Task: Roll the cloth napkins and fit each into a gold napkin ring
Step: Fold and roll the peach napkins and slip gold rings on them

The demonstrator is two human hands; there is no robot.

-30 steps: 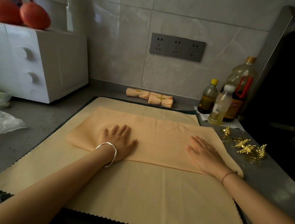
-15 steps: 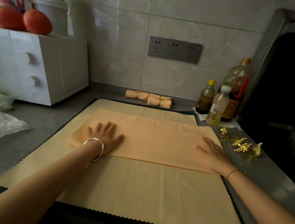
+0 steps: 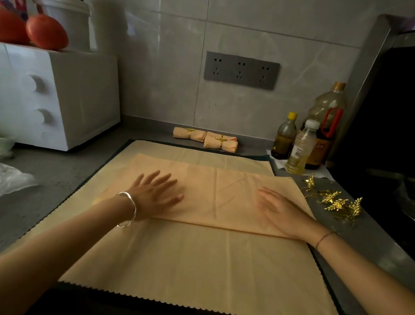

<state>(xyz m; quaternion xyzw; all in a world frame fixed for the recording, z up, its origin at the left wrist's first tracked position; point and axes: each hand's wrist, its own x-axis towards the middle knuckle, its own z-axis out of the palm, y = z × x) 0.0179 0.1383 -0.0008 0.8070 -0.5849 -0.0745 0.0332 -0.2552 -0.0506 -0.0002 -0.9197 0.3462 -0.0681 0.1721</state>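
Peach cloth lies nearest you: a flat napkin [image 3: 192, 275] with a pinked, zigzag hem, spread smooth over a dark mat [image 3: 263, 157] on the grey speckled counter [image 3: 50, 189]. On its far half sits a second napkin [image 3: 223, 196], folded into a long band with a crease down its middle. Your left hand [image 3: 154, 193], a silver bangle [image 3: 128, 209] on its wrist, lies flat on the band's left part, fingers spread and straight, gripping nothing. Your right hand [image 3: 280, 210], with a thin bracelet [image 3: 324, 237], rests palm-down on the band's right end, fingers likewise straight and holding nothing. Just right of that hand, on the bare counter, lies a cluster of gold napkin rings [image 3: 334, 203] shaped like leafy sprigs. Farther back, three plastic bottles [image 3: 301, 147] stand in the corner. Against the glossy tiled wall [image 3: 159, 66], rolled napkins [image 3: 221, 143] lie close together, gold rings cinched round them. At far left, a white boxy appliance [image 3: 57, 95] carries two red-orange fruits [image 3: 46, 31]
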